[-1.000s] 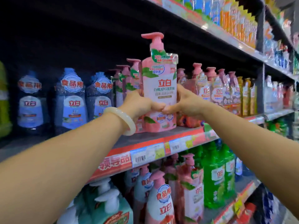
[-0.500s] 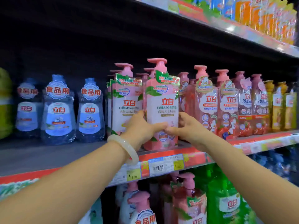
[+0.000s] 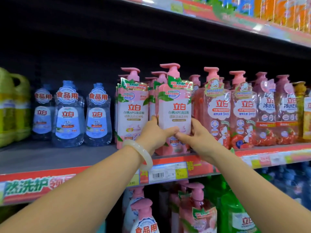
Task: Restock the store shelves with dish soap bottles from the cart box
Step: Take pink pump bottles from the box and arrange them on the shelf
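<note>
A pink pump bottle of dish soap (image 3: 175, 106) stands upright at the front edge of the middle shelf (image 3: 50, 158). My left hand (image 3: 155, 135), with a pale bangle on its wrist, grips the bottle's lower left side. Opposite it, my right hand (image 3: 196, 137) grips the lower right side, and the thumbs nearly meet across the label. An identical pink bottle (image 3: 133, 108) stands just to the left, with more pink pump bottles behind both.
Clear blue-labelled bottles (image 3: 98, 115) and yellow jugs (image 3: 11, 106) stand further left, with bare shelf in front of them. Red strawberry-print pump bottles (image 3: 217, 111) crowd the right. The shelf above (image 3: 235, 22) overhangs. More pink and green bottles (image 3: 235, 212) fill the shelf below.
Both hands brought the pink bottle down from the air onto the shelf edge, beside the matching bottle. The view has moved closer and squared up to the shelf.
</note>
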Motion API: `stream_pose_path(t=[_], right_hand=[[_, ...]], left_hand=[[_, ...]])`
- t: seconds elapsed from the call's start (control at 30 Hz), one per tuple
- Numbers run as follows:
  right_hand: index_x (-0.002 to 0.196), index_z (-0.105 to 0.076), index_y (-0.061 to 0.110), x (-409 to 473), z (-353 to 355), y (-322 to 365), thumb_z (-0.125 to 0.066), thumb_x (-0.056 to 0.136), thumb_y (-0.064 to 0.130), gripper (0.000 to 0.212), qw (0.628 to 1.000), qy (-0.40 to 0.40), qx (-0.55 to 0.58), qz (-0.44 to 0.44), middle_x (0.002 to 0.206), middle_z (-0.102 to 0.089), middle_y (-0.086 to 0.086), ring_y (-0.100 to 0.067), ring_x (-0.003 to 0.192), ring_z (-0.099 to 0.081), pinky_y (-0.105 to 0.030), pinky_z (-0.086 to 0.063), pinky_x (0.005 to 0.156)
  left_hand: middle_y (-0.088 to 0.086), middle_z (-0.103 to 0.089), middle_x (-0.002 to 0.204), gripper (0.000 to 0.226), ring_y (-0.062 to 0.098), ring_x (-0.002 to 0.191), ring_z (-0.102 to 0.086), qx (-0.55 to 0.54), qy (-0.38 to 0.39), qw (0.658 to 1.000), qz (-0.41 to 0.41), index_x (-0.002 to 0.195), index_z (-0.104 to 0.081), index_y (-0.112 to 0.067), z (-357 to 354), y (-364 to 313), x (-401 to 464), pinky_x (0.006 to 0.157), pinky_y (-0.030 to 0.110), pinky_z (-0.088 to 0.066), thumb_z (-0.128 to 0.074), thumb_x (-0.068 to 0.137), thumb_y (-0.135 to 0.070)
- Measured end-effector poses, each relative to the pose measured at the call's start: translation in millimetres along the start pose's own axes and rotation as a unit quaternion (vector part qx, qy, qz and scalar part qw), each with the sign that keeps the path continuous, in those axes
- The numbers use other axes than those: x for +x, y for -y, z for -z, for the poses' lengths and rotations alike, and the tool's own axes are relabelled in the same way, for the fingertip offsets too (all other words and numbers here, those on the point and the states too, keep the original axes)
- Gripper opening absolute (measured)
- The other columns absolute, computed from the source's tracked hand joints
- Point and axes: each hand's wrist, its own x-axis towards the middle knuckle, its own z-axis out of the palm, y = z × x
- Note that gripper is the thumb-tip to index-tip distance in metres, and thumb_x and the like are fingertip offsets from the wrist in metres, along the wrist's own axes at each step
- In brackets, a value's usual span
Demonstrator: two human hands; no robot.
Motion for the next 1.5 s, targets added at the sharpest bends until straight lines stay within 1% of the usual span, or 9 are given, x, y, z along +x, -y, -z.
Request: stream_pose_path(t=[0.1,0.37,0.5,0.63,0.73,0.87,0.97,1.2,1.5], right_hand=[[0.129,-0.041,0.013,1,-1,2,-0.061,0.086,-0.002,0.050,1.000,0.009,0.007,0.001,0.114,-0.062,0.003,-0.001,0.095,-0.061,-0.010,-0.053,0.070],[0.135,-0.037,0.011,2,-4,0,-0.063,0.086,0.001,0.057,1.000,-0.012,-0.008,-0.002,0.125,-0.058,-0.003,-0.016,0.111,-0.058,-0.026,-0.049,0.089],[0.130,-0.042,0.011,2,-5,0,-0.066,0.082,0.002,0.055,1.000,-0.025,-0.013,-0.003,0.122,-0.060,-0.005,-0.019,0.109,-0.060,-0.038,-0.049,0.097],[0.124,-0.046,0.007,-3,-7,5,-0.067,0.081,0.001,0.048,0.998,-0.055,-0.029,-0.006,0.121,-0.062,-0.008,-0.019,0.104,-0.061,-0.034,-0.050,0.092],[0.123,-0.045,0.005,-13,-11,13,-0.071,0.079,0.012,0.051,0.988,-0.094,-0.118,-0.009,0.121,-0.060,-0.011,-0.022,0.106,-0.059,-0.038,-0.049,0.093],[0.136,-0.036,0.006,-36,-32,35,-0.071,0.079,0.020,0.068,0.940,-0.116,-0.319,0.048,0.132,-0.043,-0.015,-0.033,0.122,-0.044,-0.044,-0.039,0.101],[0.142,-0.030,0.004,-58,-72,55,-0.067,0.084,0.022,0.071,0.900,-0.067,-0.413,0.122,0.138,-0.037,-0.017,-0.033,0.128,-0.036,-0.038,-0.030,0.105],[0.139,-0.033,0.004,-112,-234,89,-0.069,0.082,0.028,0.071,0.879,0.176,-0.419,0.147,0.138,-0.037,-0.019,-0.033,0.131,-0.035,-0.035,-0.029,0.108],[0.136,-0.035,0.003,-290,-524,136,-0.067,0.082,0.038,0.072,0.792,0.459,-0.352,0.196,0.138,-0.039,-0.020,-0.035,0.130,-0.036,-0.038,-0.032,0.107]], left_hand=[[0.006,-0.062,0.123,0.066,0.023,0.104,-0.062,0.013,-0.004,1.000,0.012,0.136,-0.041,-0.012,0,-3,-1,0.081,0.032,-0.053,-0.074,0.079,-0.024],[0.008,-0.065,0.118,0.083,0.029,0.105,-0.063,0.068,-0.053,0.996,0.017,0.127,-0.053,-0.015,-9,-3,-6,0.092,0.044,-0.051,-0.067,0.055,-0.054],[0.010,-0.067,0.113,0.055,0.032,0.101,-0.065,0.066,-0.057,0.996,0.029,0.125,-0.054,-0.013,-12,-4,-7,0.088,0.045,-0.053,-0.073,0.078,-0.036],[0.012,-0.066,0.115,0.054,0.033,0.102,-0.064,0.099,-0.050,0.993,0.037,0.126,-0.052,-0.012,-10,-11,-13,0.083,0.040,-0.052,-0.069,0.082,-0.037],[-0.003,-0.056,0.122,0.054,0.027,0.114,-0.057,0.189,-0.046,0.981,0.023,0.128,-0.047,-0.010,-3,-12,-25,0.086,0.029,-0.046,-0.066,0.085,-0.035],[0.011,-0.049,0.135,0.063,0.029,0.125,-0.047,0.344,-0.034,0.938,-0.022,0.132,-0.042,-0.007,32,-15,-53,0.099,0.034,-0.040,-0.068,0.083,-0.036],[0.014,-0.052,0.129,0.056,0.031,0.120,-0.050,0.413,-0.044,0.909,-0.047,0.126,-0.048,-0.006,79,-15,-82,0.096,0.038,-0.044,-0.066,0.084,-0.038],[0.019,-0.056,0.123,0.051,0.034,0.115,-0.054,0.543,-0.066,0.837,0.020,0.123,-0.054,-0.005,226,15,-207,0.094,0.038,-0.042,-0.066,0.083,-0.034],[0.018,-0.059,0.119,0.048,0.037,0.112,-0.055,0.631,-0.040,0.724,0.275,0.117,-0.054,-0.007,437,68,-465,0.090,0.040,-0.048,-0.066,0.081,-0.036]])
